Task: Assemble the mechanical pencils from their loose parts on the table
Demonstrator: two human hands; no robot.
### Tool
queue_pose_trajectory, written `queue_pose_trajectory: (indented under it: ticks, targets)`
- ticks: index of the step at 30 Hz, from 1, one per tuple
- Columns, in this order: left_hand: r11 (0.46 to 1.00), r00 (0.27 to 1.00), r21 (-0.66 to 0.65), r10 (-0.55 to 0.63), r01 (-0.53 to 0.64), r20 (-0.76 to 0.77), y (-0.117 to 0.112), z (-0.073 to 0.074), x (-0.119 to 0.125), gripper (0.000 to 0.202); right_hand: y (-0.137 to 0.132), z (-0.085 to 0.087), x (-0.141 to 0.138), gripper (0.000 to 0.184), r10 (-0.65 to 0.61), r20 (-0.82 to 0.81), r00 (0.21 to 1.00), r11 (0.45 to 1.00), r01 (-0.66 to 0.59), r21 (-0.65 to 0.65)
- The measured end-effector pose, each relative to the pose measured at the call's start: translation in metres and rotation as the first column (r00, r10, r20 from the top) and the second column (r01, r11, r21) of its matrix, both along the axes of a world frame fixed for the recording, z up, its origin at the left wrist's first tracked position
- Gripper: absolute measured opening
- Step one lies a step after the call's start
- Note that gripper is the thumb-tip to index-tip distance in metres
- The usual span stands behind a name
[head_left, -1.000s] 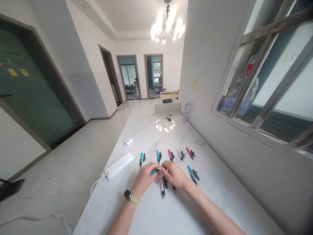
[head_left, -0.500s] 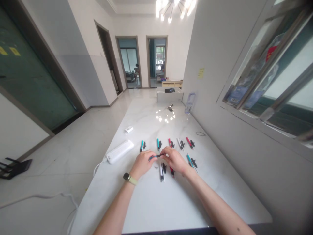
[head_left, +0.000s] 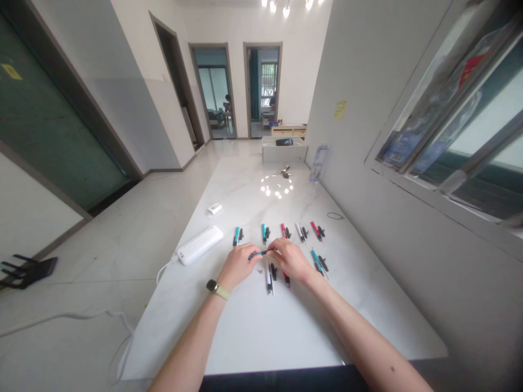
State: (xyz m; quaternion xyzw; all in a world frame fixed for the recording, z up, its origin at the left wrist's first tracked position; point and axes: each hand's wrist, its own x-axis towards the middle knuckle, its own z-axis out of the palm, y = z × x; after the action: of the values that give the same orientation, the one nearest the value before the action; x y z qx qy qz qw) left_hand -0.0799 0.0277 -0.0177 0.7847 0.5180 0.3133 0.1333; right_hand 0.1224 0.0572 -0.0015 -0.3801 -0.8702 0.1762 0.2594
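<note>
My left hand and my right hand meet over the white marble table, both pinched on one teal pen held level between them. The left holds the teal barrel, the right its black end. Under my hands lie a white pen and a red pen. A row of pens with black caps beside them lies just beyond: teal, teal, red, white, red. Another teal pen lies right of my right hand. A watch is on my left wrist.
A white power strip with its cord lies at the table's left edge, a small white adapter beyond it. A white box, keys and a clear bottle stand at the far end. The wall runs along the right.
The camera has tipped down and drawn back, so more of the near table shows. My hands have stayed together on the teal pen, with its black end now showing between them.
</note>
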Motion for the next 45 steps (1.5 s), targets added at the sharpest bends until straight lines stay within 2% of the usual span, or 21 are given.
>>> queue_pose_trajectory:
  ticks: [9, 18, 24, 26, 28, 32, 34, 38, 40, 45]
  targets:
    - [1.000, 1.000, -0.013, -0.019, 0.019, -0.020, 0.000, -0.001, 0.000, 0.008, 0.000, 0.000, 0.000, 0.025, -0.031, 0.080, 0.996, 0.999, 0.030, 0.016]
    - [0.999, 0.999, 0.010, -0.034, 0.034, -0.017, 0.000, -0.001, 0.001, 0.008, 0.000, 0.004, 0.000, 0.032, -0.039, 0.093, 0.995, 0.999, 0.039, 0.002]
    - [0.999, 0.999, 0.017, -0.033, 0.033, -0.028, -0.001, -0.004, 0.003, 0.008, 0.001, -0.002, -0.001, 0.043, -0.069, 0.123, 0.990, 0.998, 0.069, 0.003]
    - [1.000, 1.000, 0.016, -0.023, 0.024, -0.015, -0.001, -0.004, 0.003, 0.007, 0.001, -0.002, -0.001, 0.043, -0.070, 0.104, 0.992, 0.997, 0.071, -0.007]
    - [1.000, 1.000, 0.027, 0.003, -0.003, 0.018, 0.001, -0.004, 0.002, 0.006, 0.001, 0.000, 0.001, 0.035, -0.091, 0.034, 0.995, 0.996, 0.090, 0.010]
    - [0.991, 0.985, 0.074, 0.101, -0.111, 0.137, 0.005, -0.003, -0.004, 0.007, 0.000, 0.008, 0.005, 0.026, -0.204, -0.126, 0.971, 0.975, 0.214, 0.068]
    - [0.982, 0.971, 0.085, 0.148, -0.167, 0.188, 0.007, -0.004, -0.008, 0.008, -0.002, 0.008, 0.004, 0.023, -0.155, -0.093, 0.984, 0.984, 0.161, 0.070]
    - [0.975, 0.960, 0.077, 0.188, -0.208, 0.209, 0.008, -0.006, -0.010, 0.007, -0.012, -0.001, -0.009, 0.019, 0.127, 0.043, 0.991, 0.990, -0.129, 0.054]
    - [0.976, 0.960, 0.071, 0.187, -0.205, 0.207, 0.007, -0.006, -0.008, 0.006, -0.017, -0.007, -0.017, 0.017, 0.210, 0.091, 0.973, 0.976, -0.215, 0.043]
    - [0.977, 0.959, 0.076, 0.181, -0.202, 0.219, 0.005, -0.003, -0.004, 0.005, -0.021, -0.017, -0.025, 0.014, 0.229, 0.149, 0.962, 0.972, -0.235, 0.025]
